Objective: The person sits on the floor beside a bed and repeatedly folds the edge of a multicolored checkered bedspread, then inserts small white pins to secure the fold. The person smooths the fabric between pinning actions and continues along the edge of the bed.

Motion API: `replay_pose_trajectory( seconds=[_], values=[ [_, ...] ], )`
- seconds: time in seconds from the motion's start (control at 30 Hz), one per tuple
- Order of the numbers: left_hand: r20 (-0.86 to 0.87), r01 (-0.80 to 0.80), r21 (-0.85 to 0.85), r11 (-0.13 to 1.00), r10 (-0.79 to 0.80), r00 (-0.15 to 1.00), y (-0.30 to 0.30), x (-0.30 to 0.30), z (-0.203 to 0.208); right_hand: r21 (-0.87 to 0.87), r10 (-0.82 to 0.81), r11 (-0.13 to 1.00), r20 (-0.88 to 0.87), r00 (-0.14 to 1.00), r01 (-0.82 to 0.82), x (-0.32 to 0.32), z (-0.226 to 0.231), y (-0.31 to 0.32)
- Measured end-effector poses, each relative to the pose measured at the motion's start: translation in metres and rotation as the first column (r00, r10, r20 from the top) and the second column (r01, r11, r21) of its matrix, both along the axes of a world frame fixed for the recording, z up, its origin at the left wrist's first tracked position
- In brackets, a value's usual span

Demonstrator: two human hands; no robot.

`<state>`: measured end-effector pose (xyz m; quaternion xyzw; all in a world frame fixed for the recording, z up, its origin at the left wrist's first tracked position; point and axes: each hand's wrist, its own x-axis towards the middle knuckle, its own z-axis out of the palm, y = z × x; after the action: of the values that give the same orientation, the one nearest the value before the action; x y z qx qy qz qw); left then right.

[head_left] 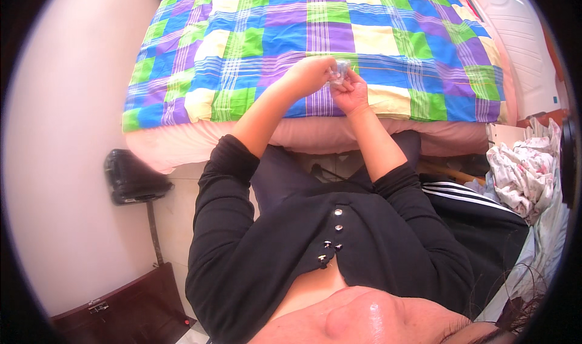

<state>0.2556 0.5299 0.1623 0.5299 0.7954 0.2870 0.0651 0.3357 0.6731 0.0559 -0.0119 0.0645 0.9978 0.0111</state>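
Observation:
Both my hands meet over the near part of a checked bedspread (273, 25) in blue, green, purple and cream. Between them is a small, crinkled, see-through plastic piece (343, 68), perhaps a little bag; its kind and contents are too small to make out. My left hand (313, 74) reaches in from the left, its fingers closed at the plastic's left side and partly hidden behind the hand. From below, my right hand (350, 94) grips the lower right of the same piece with curled fingers. The plastic is held above the cloth, near the bed's front edge.
A pink sheet (200, 141) hangs along the bed's near edge, close to my knees. A black case-like object (136, 177) stands left by the white wall. At right are crumpled floral cloth (524, 174) and a black garment with white stripes (479, 219). A dark red wooden panel (121, 310) lies lower left.

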Motion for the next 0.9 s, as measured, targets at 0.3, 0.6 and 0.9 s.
replay_pose_trajectory(
  seconds=[0.3,0.6,0.9],
  values=[
    [-0.192,-0.007,-0.165,0.986,-0.025,0.981,0.008,0.014,0.02,0.049,0.02,0.999,-0.049,0.999,-0.017,0.007,0.0,0.007],
    [-0.414,0.055,0.038,0.998,-0.034,0.91,0.01,0.014,0.012,-0.091,0.06,0.993,-0.171,0.983,-0.077,0.007,-0.007,0.002],
    [-0.112,0.047,0.107,0.993,-0.034,0.993,0.006,0.011,0.008,-0.103,0.006,0.995,-0.071,0.997,-0.013,0.009,-0.004,-0.003]
  ],
)
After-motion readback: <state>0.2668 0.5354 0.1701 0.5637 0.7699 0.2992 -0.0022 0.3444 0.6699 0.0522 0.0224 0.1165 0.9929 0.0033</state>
